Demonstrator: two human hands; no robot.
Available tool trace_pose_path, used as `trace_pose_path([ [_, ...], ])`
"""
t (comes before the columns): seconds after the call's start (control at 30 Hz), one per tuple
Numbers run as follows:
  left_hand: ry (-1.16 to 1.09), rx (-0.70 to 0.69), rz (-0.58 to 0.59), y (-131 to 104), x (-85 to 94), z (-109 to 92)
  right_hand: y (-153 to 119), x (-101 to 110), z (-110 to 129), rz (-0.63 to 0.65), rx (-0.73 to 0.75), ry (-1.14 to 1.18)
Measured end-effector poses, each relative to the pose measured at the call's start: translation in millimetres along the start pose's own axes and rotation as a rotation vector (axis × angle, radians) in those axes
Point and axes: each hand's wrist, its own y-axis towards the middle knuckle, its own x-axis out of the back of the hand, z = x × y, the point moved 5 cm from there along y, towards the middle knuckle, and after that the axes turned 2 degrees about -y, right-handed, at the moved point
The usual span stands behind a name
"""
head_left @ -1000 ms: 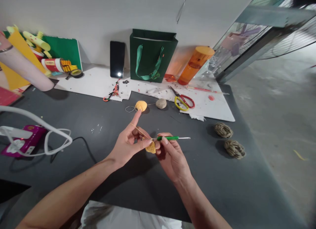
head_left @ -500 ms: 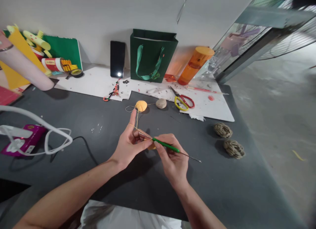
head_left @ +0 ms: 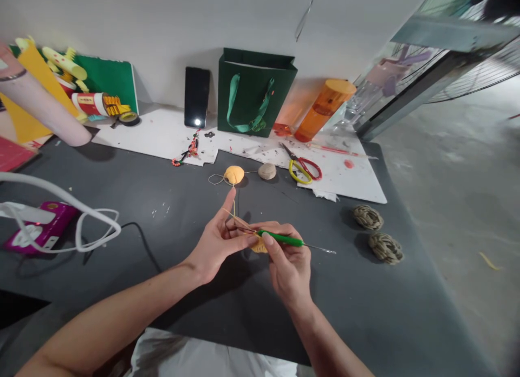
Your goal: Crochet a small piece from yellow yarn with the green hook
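1. Left hand [head_left: 212, 246]: pinching yellow crochet piece [head_left: 260, 248], located between both hands, above counter [head_left: 349, 312].
2. Right hand [head_left: 290, 270]: clamped on green hook [head_left: 285, 239].
3. Yellow yarn ball [head_left: 234, 174]: on counter, 11 o'clock from crochet piece.

Open room right, yellow ball [head_left: 234, 175] ahead

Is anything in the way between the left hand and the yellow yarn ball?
Nothing visible blocks the left hand from the yellow yarn ball; only a yellow strand spans the gap. The beige ball and scissors lie to the right.
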Motion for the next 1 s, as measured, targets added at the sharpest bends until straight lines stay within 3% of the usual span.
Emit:
trace_pose_path([
  [0.17,0.115,-0.093,-0.011,-3,-2.1,0,-6,2,17,-0.018,0.319,-0.418],
  [0.23,0.072,-0.077,0.0,-3,-3.0,3,-9,0,19,-0.043,0.383,-0.443],
  [0.3,0.01,-0.031,0.007,-3,-2.9,6,-8,1,14,-0.076,0.309,-0.32],
  [0.47,-0.066,0.059,0.011,-1,-0.7,9,2,1,-9,-0.145,-0.093,0.167],
  [0.57,-0.089,0.077,0.007,-1,-0.1,9,6,0,-14,-0.131,-0.214,0.326],
  [0.73,-0.08,0.081,0.005,-1,0.5,9,7,2,-14,-0.089,-0.301,0.369],
  [1.0,-0.033,0.062,0.03,-2,0.6,6,10,2,-10,0.045,-0.283,0.301],
])
